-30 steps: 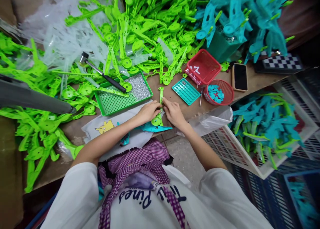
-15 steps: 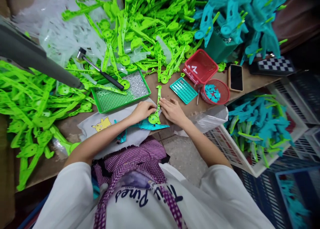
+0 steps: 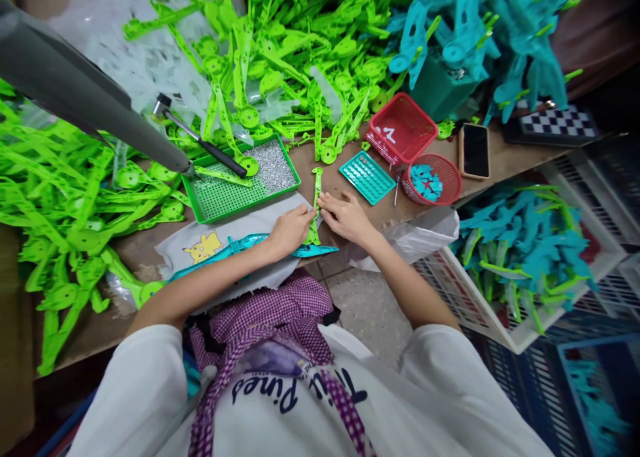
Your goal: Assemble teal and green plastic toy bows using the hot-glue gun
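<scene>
A lime green plastic arm [image 3: 317,185] lies upright in the view at the table's front edge, over the tip of a turquoise part [image 3: 243,244]. My left hand [image 3: 291,230] is closed with its fingertips on the green arm's left side and hides its round lower end. From the right, my right hand [image 3: 346,216] touches the same arm with its fingertips, its fingers slightly apart. The turquoise part lies on a grey cloth [image 3: 175,247] with a yellow figure, partly beneath my left wrist.
A green tray [image 3: 220,207] holds metal pieces, with a hammer [image 3: 210,149] across it. Green parts [image 3: 280,50] are heaped behind. At right are a teal tray [image 3: 367,177], red baskets [image 3: 419,134], a phone [image 3: 474,152] and a white crate [image 3: 520,340]. A grey bar [image 3: 100,104] slants in from the left.
My left hand has shifted right and slightly down, covering the green arm's round end. The turquoise part now extends further left across the cloth. The grey bar reaches further right.
</scene>
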Motion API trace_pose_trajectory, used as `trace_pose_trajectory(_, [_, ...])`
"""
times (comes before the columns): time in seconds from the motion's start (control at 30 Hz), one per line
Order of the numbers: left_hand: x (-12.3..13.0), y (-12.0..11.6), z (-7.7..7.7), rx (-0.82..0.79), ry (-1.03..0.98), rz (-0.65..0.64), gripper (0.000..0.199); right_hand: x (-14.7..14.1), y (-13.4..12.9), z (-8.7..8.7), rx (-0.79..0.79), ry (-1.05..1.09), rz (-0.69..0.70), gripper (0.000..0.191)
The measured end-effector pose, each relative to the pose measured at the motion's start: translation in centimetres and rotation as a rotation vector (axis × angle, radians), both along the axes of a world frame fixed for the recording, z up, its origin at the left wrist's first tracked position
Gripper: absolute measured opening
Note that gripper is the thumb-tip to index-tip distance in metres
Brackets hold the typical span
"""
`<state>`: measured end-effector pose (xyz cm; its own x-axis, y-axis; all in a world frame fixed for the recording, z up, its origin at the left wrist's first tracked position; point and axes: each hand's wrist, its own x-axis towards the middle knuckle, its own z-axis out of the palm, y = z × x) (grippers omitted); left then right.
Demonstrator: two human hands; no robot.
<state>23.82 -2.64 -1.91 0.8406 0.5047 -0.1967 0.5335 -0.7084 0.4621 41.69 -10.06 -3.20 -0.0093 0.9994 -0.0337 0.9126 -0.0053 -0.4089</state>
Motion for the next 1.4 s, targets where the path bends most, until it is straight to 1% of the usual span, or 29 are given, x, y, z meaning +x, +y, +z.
trace_pose_trajectory(0.17, [-0.2, 0.5, -0.1, 0.065, 0.019, -0.108, 0.047, -0.2, 0.1, 0.1, -0.009, -0.006, -0.044, 0.036])
trace_pose_trajectory(0.3, [-0.7, 1.4, -0.2, 0.074, -0.025, -0.180, 0.049, -1.1, 0.6, 0.9, -0.058, -0.016, -0.141, 0.033])
trace_pose_trajectory(0.4, [-1.2, 1.6, -0.2, 0.069, -0.056, -0.147, 0.043, -1.9, 1.1, 1.7, -0.119, -0.070, -0.232, 0.033])
trace_pose_trajectory(0.47, [-1.4, 1.4, -0.1, 0.066, -0.066, -0.109, 0.040, -2.2, 1.4, 2.2, -0.154, -0.107, -0.267, 0.032])
trace_pose_trajectory(0.53, [-1.5, 1.0, 0.1, 0.049, -0.086, -0.087, 0.037, -2.1, 1.5, 2.6, -0.177, -0.112, -0.265, 0.032])
trace_pose_trajectory(0.63, [-1.2, 0.2, 0.5, 0.030, -0.105, -0.073, 0.034, -1.7, 1.5, 2.7, -0.197, -0.065, -0.235, 0.033])
trace_pose_trajectory(0.83, [-0.1, -1.7, 1.4, 0.129, 0.012, -0.111, 0.032, -1.5, 1.2, 2.4, -0.191, -0.022, -0.226, 0.032])
trace_pose_trajectory(1.0, [-0.3, -1.7, 0.8, 0.132, -0.006, -0.137, 0.032, -1.5, 1.1, 2.0, -0.185, 0.059, -0.272, 0.032])
trace_pose_trajectory(1.13, [-0.5, -1.5, 0.3, 0.134, -0.034, -0.135, 0.032, -1.5, 1.2, 2.1, -0.198, 0.093, -0.303, 0.033])
trace_pose_trajectory(1.27, [-0.5, -1.7, 0.2, 0.127, -0.029, -0.121, 0.033, -2.0, 1.2, 2.2, -0.204, 0.079, -0.319, 0.031])
trace_pose_trajectory(1.4, [-0.4, -1.9, 0.2, 0.113, -0.024, -0.106, 0.035, -2.7, 1.1, 2.2, -0.205, 0.088, -0.375, 0.033])
